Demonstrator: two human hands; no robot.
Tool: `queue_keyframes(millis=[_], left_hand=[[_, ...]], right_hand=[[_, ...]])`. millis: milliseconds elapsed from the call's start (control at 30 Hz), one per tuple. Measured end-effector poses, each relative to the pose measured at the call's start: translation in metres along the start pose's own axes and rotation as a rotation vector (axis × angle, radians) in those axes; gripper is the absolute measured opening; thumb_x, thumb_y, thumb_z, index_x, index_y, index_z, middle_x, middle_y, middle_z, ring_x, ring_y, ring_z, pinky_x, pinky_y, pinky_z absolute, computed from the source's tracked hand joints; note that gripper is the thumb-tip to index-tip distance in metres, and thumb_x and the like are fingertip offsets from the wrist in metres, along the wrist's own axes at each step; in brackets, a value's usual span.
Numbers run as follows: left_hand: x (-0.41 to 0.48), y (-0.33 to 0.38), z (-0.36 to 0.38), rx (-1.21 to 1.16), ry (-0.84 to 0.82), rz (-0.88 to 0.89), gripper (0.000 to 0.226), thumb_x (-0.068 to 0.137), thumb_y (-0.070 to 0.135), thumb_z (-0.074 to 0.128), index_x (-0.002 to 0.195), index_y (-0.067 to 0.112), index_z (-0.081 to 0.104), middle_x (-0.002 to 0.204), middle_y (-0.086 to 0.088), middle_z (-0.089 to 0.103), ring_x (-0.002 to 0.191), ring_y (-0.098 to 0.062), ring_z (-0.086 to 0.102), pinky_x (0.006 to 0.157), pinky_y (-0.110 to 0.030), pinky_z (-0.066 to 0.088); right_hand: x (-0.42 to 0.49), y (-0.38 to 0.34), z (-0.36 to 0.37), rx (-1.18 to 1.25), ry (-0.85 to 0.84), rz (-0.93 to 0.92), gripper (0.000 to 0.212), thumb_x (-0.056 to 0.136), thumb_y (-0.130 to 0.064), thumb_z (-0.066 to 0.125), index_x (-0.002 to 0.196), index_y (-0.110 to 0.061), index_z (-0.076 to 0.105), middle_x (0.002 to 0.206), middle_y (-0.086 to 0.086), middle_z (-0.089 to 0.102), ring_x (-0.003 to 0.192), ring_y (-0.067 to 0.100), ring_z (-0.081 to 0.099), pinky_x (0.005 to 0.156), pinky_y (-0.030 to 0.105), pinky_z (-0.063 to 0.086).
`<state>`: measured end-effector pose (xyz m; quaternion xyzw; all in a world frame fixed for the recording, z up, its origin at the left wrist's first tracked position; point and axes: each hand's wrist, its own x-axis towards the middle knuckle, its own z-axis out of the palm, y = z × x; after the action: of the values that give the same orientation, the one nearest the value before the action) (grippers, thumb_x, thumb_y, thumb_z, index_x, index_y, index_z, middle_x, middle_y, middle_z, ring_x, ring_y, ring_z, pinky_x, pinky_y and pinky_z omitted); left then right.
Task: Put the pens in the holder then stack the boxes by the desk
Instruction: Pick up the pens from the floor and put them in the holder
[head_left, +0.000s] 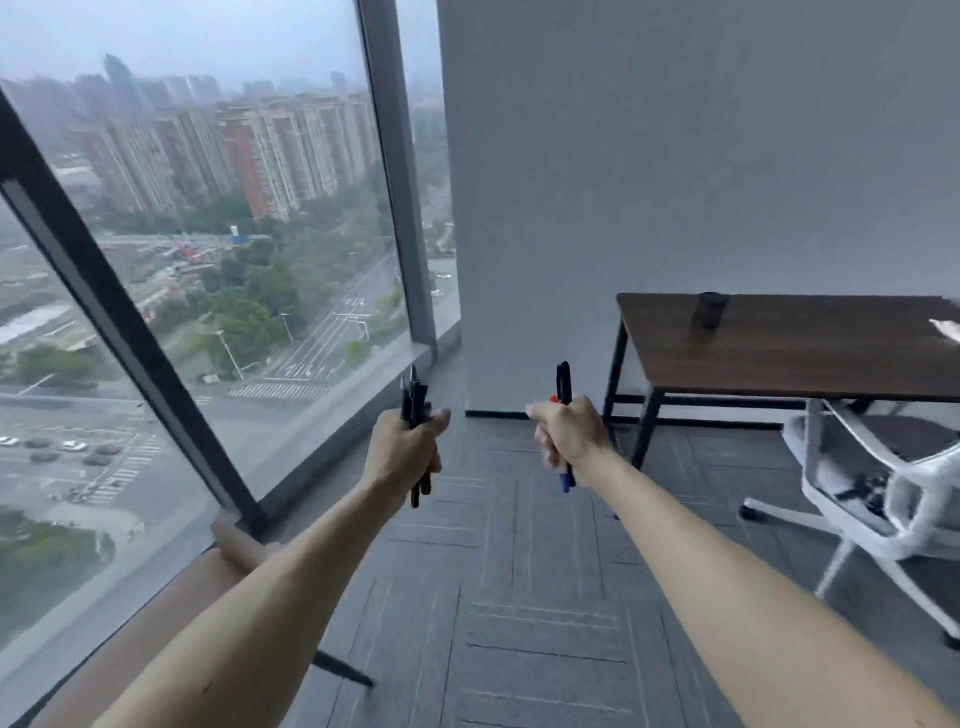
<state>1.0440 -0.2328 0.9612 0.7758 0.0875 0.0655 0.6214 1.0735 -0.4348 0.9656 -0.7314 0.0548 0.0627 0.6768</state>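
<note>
Several black pens (414, 415) stand upright in the left hand (402, 449), fingers curled tight around them. Right hand (569, 441), likewise fisted, grips markers (564, 387): black ends above, a blue cap below, a bit of red at the thumb. Both hands are raised over grey carpet (519, 597). Well ahead, a dark holder (707, 310) stands on the desk (810, 353); a white chair (883, 483) sits before it, a window (208, 234) at left.

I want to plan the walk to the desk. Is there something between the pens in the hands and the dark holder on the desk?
Nothing visible stands between. Both bunches of pens face open carpet up to the desk. The holder stands alone near the back edge. The white chair sits off to the right.
</note>
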Motion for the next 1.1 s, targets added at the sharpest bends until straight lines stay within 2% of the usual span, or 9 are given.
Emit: queue_keyframes(millis=[100,267,367,433,567,733,833,933,1100], left_hand=[[0.052,0.013,0.049,-0.072,-0.041,0.038,0.035,0.094,0.014,0.062,0.060,0.007,0.055,0.048,-0.006,0.054,0.046,-0.019,0.056,0.056,-0.033,0.049],[0.154,0.017,0.119,-0.225,-0.192,0.050,0.018,0.096,0.012,0.062,0.083,0.000,0.057,0.059,-0.011,0.065,0.052,-0.023,0.065,0.050,-0.029,0.052],[0.221,0.017,0.158,-0.256,-0.299,0.058,0.010,0.096,0.008,0.061,0.090,0.002,0.057,0.060,-0.011,0.067,0.053,-0.023,0.066,0.052,-0.029,0.053],[0.268,0.024,0.188,-0.254,-0.363,0.051,0.010,0.095,0.008,0.062,0.088,0.003,0.058,0.061,-0.010,0.066,0.054,-0.022,0.066,0.053,-0.029,0.055],[0.353,0.049,0.252,-0.256,-0.490,0.058,0.015,0.095,0.006,0.061,0.082,0.003,0.058,0.059,-0.010,0.063,0.051,-0.021,0.060,0.049,-0.028,0.050],[0.423,0.067,0.353,-0.221,-0.629,0.087,0.024,0.096,0.010,0.061,0.072,0.006,0.058,0.054,-0.006,0.056,0.047,-0.020,0.048,0.050,-0.031,0.041],[0.446,0.068,0.420,-0.163,-0.695,0.082,0.034,0.096,0.019,0.061,0.066,0.004,0.053,0.048,-0.005,0.049,0.043,-0.018,0.043,0.047,-0.028,0.037],[0.470,0.075,0.487,-0.096,-0.710,0.082,0.051,0.095,0.032,0.060,0.050,0.014,0.042,0.043,-0.006,0.045,0.039,-0.019,0.039,0.045,-0.025,0.036],[0.515,0.096,0.586,-0.124,-0.695,0.032,0.047,0.091,0.030,0.068,0.054,0.017,0.042,0.041,-0.004,0.045,0.035,-0.020,0.039,0.042,-0.026,0.034]], right_hand=[[0.050,-0.002,-0.038,0.039,0.109,-0.007,0.051,0.089,-0.019,0.057,0.040,-0.015,0.046,0.047,0.009,0.051,0.037,0.021,0.048,0.046,0.029,0.037],[0.148,0.001,-0.077,0.104,0.203,0.038,0.057,0.097,-0.043,0.053,0.054,-0.006,0.056,0.051,0.011,0.063,0.050,0.028,0.066,0.053,0.035,0.053],[0.211,0.000,-0.099,0.063,0.269,0.022,0.052,0.092,-0.050,0.057,0.062,-0.008,0.054,0.048,0.006,0.054,0.043,0.023,0.060,0.050,0.034,0.050],[0.253,-0.008,-0.115,0.078,0.345,0.012,0.050,0.088,-0.053,0.061,0.062,-0.012,0.050,0.047,0.002,0.044,0.033,0.017,0.044,0.043,0.028,0.040],[0.317,-0.029,-0.155,0.154,0.477,0.021,0.051,0.086,-0.047,0.068,0.058,-0.017,0.038,0.044,-0.002,0.032,0.031,0.010,0.023,0.037,0.018,0.017],[0.366,-0.028,-0.231,0.235,0.566,0.062,0.050,0.079,-0.036,0.079,0.058,-0.025,0.035,0.046,-0.005,0.030,0.038,0.013,0.020,0.043,0.026,0.018],[0.395,-0.017,-0.287,0.238,0.602,0.074,0.050,0.083,-0.018,0.075,0.056,-0.024,0.034,0.045,-0.004,0.030,0.037,0.013,0.021,0.043,0.028,0.018],[0.431,-0.009,-0.346,0.215,0.632,0.103,0.043,0.083,-0.005,0.068,0.059,-0.022,0.036,0.046,-0.003,0.032,0.037,0.013,0.024,0.043,0.027,0.021],[0.496,-0.006,-0.440,0.215,0.594,0.145,0.039,0.084,-0.007,0.068,0.064,-0.021,0.037,0.049,-0.001,0.033,0.040,0.014,0.026,0.045,0.028,0.024]])
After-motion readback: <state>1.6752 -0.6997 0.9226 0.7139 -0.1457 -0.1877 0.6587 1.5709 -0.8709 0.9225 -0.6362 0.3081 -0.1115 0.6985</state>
